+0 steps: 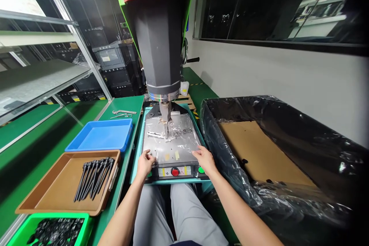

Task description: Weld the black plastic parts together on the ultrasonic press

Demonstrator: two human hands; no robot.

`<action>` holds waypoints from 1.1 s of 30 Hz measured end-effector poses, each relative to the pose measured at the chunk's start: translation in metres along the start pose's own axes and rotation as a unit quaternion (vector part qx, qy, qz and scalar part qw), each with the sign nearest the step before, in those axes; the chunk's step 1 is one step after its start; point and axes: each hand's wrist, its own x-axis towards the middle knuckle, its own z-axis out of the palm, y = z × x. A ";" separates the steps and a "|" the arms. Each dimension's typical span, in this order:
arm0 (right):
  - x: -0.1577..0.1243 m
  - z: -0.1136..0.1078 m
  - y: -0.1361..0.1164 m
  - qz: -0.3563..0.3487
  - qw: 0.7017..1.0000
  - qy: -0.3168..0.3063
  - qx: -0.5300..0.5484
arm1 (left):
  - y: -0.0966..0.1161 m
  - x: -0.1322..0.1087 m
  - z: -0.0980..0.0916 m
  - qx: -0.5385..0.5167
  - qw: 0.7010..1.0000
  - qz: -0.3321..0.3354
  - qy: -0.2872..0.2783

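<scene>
- Left hand (145, 163) curled at the plate's (173, 144) corner; grip impossible to tell.
- Right hand (205, 159) flat, grip wide, empty, by the green button (201, 169).
- Both clear of the horn (165, 112).

button (175, 171) sitting between left hand (145, 163) and right hand (205, 159) | plate (173, 144) lying just ahead | tray (52, 196) lying to their left | box (291, 121) standing to their right

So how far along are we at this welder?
Done, seemingly: a few black pieces lie in the bag-lined box. In hand: left hand and right hand rest at the front of the film-covered plate, under the horn. Remaining: a bundle of black rods in the brown tray.
</scene>
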 end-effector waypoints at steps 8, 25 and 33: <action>-0.026 -0.004 -0.026 0.043 0.986 -0.059 0.151 | 0.009 -0.029 -0.016 -0.278 0.950 -0.135 -0.050; -0.133 -0.033 -0.016 0.103 0.980 -0.079 0.153 | -0.042 -0.137 -0.043 -0.310 0.945 -0.092 -0.041; -0.185 -0.045 0.023 0.153 0.977 -0.078 0.128 | -0.093 -0.191 -0.032 -0.309 0.937 -0.161 -0.009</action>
